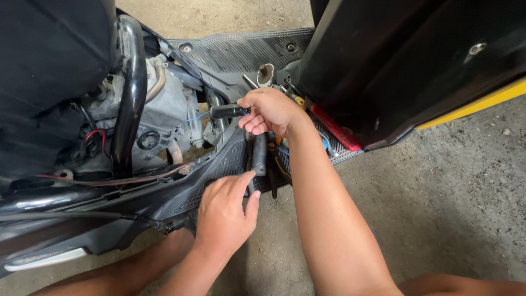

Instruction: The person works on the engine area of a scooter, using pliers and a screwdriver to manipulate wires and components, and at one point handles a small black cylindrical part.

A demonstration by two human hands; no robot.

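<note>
- Nearest the camera, the left hand (pixel 224 211) reaches in from below; its forefinger and thumb pinch the lower end of a dark tool handle (pixel 259 155) at the edge of the scooter's ribbed footboard (pixel 222 164). The grip is narrow, fingertips only, the other fingers curled loosely.
- Just above it, the right hand (pixel 271 112) is wrapped around a black-handled tool (pixel 227 111) whose stub sticks out to the left toward the exposed engine (pixel 164 109). This grip is a full fist, closed firmly on the handle.
- Beside the right wrist, loose tools (pixel 329 143) lie on the footboard under a red strip (pixel 335 129) on the dark body panel (pixel 405 60).
- Farther off, a thin blue wire (pixel 196 117) runs near the tool's tip, and red and black wires (pixel 93 140) hang behind the curved black frame tube (pixel 130 93).
- Beyond that are the ribbed floor mat (pixel 241 49) and bare concrete floor (pixel 449 181).
- Risk, as I judge it: the tool tip sits close to the blue wire, so a slip or hard push could nick or pull it. The left hand's light pinch could lose the dark handle, letting it slide off the footboard edge. Knuckles are near metal engine parts and could scrape if the tool breaks free suddenly.
</note>
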